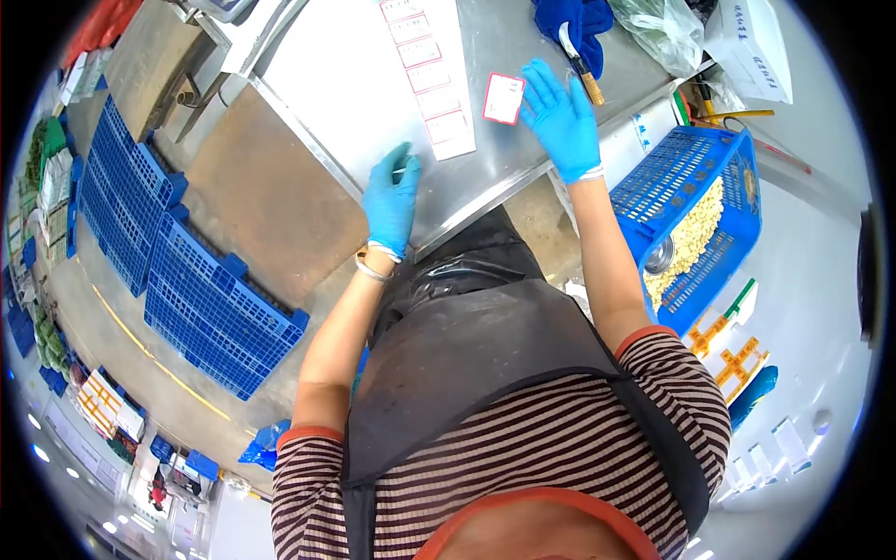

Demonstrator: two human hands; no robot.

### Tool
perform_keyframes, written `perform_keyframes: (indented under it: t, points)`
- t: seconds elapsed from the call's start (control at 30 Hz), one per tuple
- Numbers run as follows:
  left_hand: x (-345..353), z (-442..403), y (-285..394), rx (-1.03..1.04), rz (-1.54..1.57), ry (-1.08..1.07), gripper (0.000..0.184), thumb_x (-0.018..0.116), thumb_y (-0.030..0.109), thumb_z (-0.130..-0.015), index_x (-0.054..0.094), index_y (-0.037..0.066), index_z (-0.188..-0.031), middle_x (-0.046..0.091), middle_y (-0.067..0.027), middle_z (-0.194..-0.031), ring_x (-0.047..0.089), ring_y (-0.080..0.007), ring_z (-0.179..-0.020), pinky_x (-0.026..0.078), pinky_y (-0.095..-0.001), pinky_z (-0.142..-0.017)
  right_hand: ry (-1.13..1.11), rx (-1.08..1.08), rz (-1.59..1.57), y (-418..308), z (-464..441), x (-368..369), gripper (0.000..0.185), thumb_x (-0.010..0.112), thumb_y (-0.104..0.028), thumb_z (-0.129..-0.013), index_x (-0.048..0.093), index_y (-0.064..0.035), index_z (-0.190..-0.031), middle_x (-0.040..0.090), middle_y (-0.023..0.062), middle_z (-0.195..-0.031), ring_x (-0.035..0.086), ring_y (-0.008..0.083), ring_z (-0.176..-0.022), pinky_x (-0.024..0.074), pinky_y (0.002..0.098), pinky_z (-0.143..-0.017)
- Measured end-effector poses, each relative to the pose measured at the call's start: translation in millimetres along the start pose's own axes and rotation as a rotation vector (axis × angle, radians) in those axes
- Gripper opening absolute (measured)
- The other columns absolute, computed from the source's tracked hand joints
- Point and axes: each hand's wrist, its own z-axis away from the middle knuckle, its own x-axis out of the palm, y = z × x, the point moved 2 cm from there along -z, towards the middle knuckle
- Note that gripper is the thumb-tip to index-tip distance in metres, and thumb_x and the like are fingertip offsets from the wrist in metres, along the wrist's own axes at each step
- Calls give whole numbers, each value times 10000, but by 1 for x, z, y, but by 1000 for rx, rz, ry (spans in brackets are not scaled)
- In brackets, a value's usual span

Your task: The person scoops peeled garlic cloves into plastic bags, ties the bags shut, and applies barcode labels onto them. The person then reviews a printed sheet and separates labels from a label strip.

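Observation:
My left hand (390, 207), in a blue glove, is at the metal table's near edge, left of a white strip of labels (456, 147). Its fingers are curled together, and a small whitish bit shows between them that I cannot make out. My right hand (566, 131), also gloved in blue, lies flat with fingers apart. Its fingertips are beside a single red-bordered label (504, 99) on the table. The strip carries several red-bordered labels in a column. Beyond the right hand, a curved knife (581, 63) with a wooden handle rests against a blue cloth (597, 23).
A blue crate (749, 224) with pale chopped pieces (698, 233) and a metal bowl (660, 255) stands at the right. A clear plastic bag (661, 35) and a white box (751, 51) are at the back right. Blue plastic pallets (219, 308) lie on the floor at left.

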Motion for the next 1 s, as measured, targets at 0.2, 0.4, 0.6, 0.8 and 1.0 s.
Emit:
perform_keyframes:
  t: [0.2,0.4,0.6,0.8,1.0]
  points:
    - [5,4,53,-239,345,-366,383,629,313,-968,649,71,-1264,697,-63,-1137,653,-155,-1028,487,-286,-872,-82,40,-52,30,36,36,648,435,-511,-1010,420,-62,-1476,515,108,-1444,504,225,-1292,410,403,-1072]
    - [-5,-1,64,-85,261,-334,334,690,241,-925,683,19,-1174,703,-52,-1073,624,-109,-975,476,-251,-866,-210,125,298,37,51,74,668,426,-509,-1013,421,-13,-1460,508,154,-1436,520,249,-1281,420,410,-1074]
    - [-11,-8,48,-61,253,-222,199,736,181,-877,739,-5,-947,699,-29,-863,593,-84,-804,476,-230,-726,111,-407,1267,32,21,62,554,561,-352,-994,480,18,-1399,544,165,-1379,575,238,-1199,459,356,-1012]
    - [3,-7,44,-288,600,32,201,709,181,-902,733,8,-1001,681,-11,-866,573,-85,-774,469,-233,-717,19,-103,1051,34,16,35,411,702,-280,-922,639,-1,-1217,652,72,-1127,591,141,-1031,466,274,-932]
    - [28,-13,43,-350,691,80,275,684,249,-933,717,2,-1048,686,-31,-903,587,-102,-784,482,-256,-732,83,159,805,67,30,40,260,678,-257,-933,693,-56,-1096,651,-13,-950,554,68,-866,453,235,-807]
